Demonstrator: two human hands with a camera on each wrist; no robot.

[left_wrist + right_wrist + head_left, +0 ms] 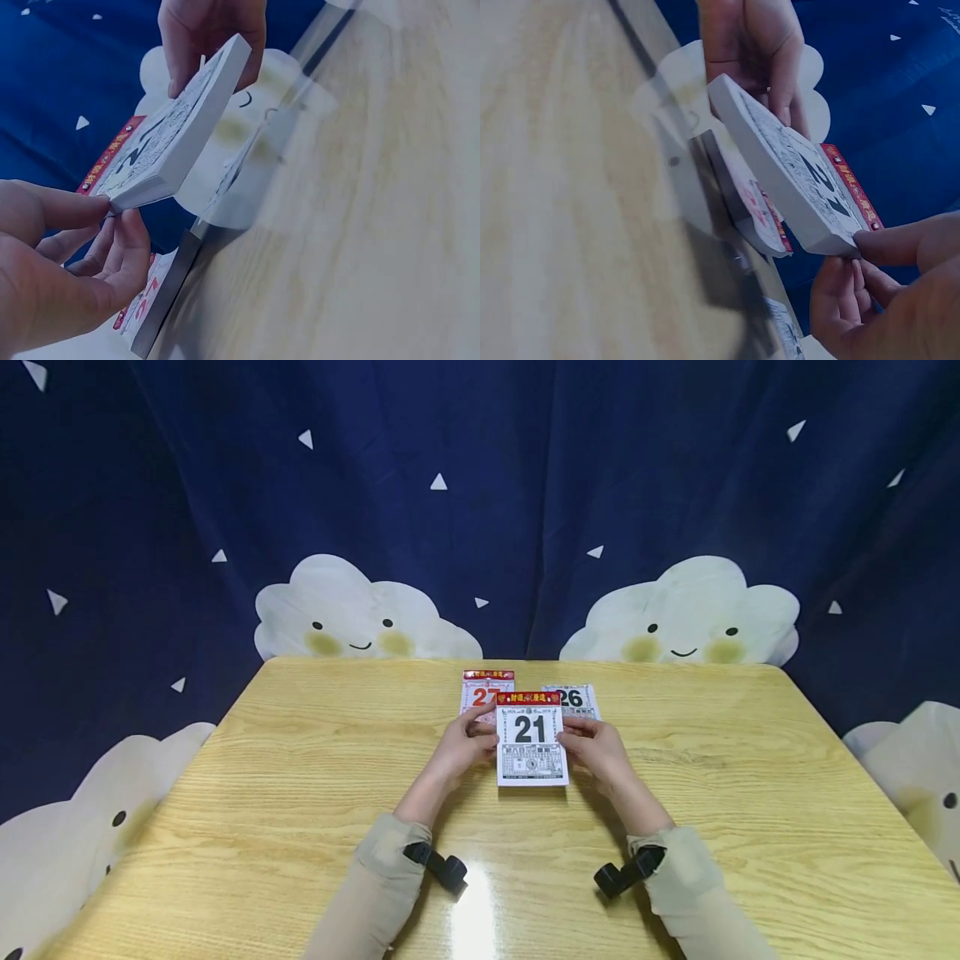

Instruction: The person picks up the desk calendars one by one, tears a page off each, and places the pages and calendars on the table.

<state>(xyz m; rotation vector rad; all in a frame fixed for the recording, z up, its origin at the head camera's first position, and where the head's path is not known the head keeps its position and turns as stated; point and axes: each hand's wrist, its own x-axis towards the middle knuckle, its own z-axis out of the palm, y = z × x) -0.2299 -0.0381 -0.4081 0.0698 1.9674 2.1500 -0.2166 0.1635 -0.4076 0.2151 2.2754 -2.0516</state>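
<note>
A thick tear-off calendar (pixel 532 756) with a red header and a black 21 is held up off the table between both hands. My left hand (pixel 463 747) pinches its left edge, thumb in front and fingers behind. On the opposite edge, my right hand (pixel 597 750) grips it the same way. The left wrist view shows the page block (pixel 187 142) tilted, its thick white side facing the camera. Behind it, a calendar with a red 27 (pixel 480 693) lies on the table, partly covered. A sheet or pad with a black 26 (pixel 577 697) lies to its right, also partly hidden.
The wooden table (pixel 300 777) reaches back to a dark blue curtain (pixel 480 510) printed with clouds and small white triangles. Black wrist cameras (pixel 450 872) are strapped over both sleeves.
</note>
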